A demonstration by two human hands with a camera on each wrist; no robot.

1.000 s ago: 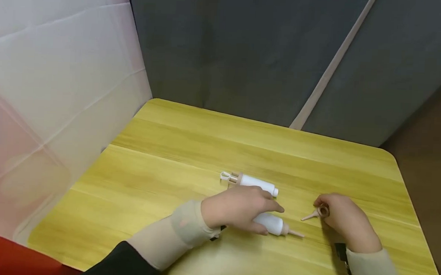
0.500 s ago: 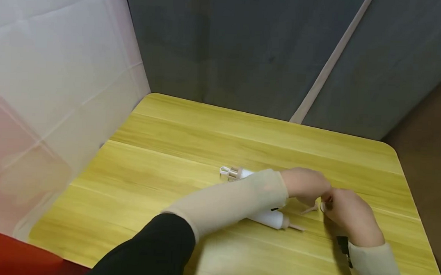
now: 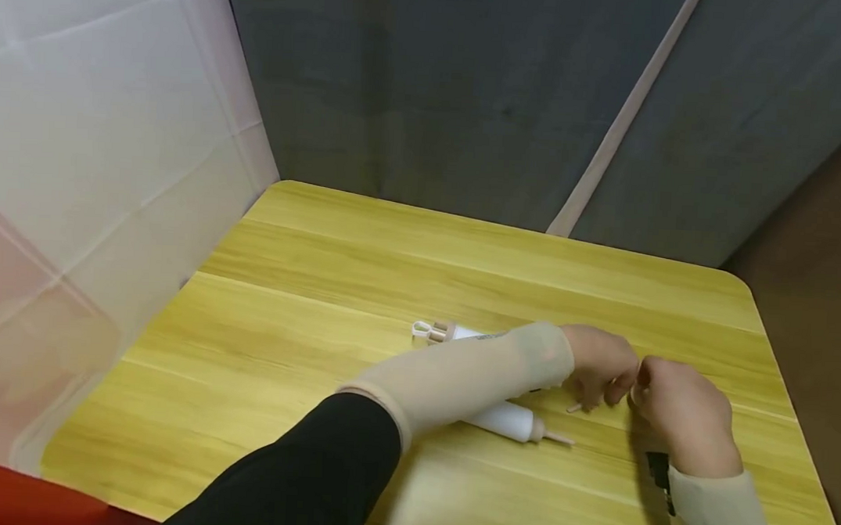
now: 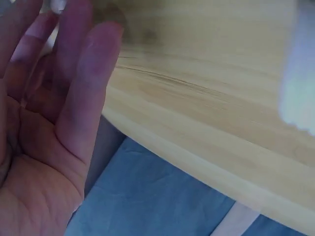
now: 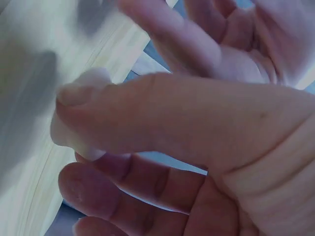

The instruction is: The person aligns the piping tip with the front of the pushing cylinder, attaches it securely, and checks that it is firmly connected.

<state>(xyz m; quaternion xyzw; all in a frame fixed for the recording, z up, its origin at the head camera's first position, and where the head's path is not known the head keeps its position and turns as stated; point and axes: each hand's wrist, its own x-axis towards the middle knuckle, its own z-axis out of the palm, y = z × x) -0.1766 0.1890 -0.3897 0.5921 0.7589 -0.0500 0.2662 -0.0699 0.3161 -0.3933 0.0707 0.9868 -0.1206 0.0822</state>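
In the head view, the left hand (image 3: 602, 364) bends its fingers down just beside the right hand (image 3: 689, 415); whether they touch, I cannot tell. The tip of a thin tan stick-like piece (image 3: 575, 408) shows below the left fingers, over the yellow wood-grain table (image 3: 306, 304). A white cylindrical bottle with a slim tan nozzle (image 3: 505, 420) lies on the near side of the left forearm's cream fabric sleeve (image 3: 457, 382); a white cylinder with a tan end and a white loop (image 3: 467, 333) lies on the far side. A dip of that sleeve could set either rolling. Count: two hands, two white cylinders, one stick-like piece.

In the left wrist view, the left fingers are loosely bent; the tips leave the frame, so I cannot tell whether they have hold of anything. One blurred white shape (image 4: 301, 78) stands at the right edge, too unclear to name.

In the right wrist view, the right thumb presses one small, smooth, pale piece (image 5: 63, 132) against the fingers, nearly closed around it. With so little surface held, a sideways tug would probably make it slip.
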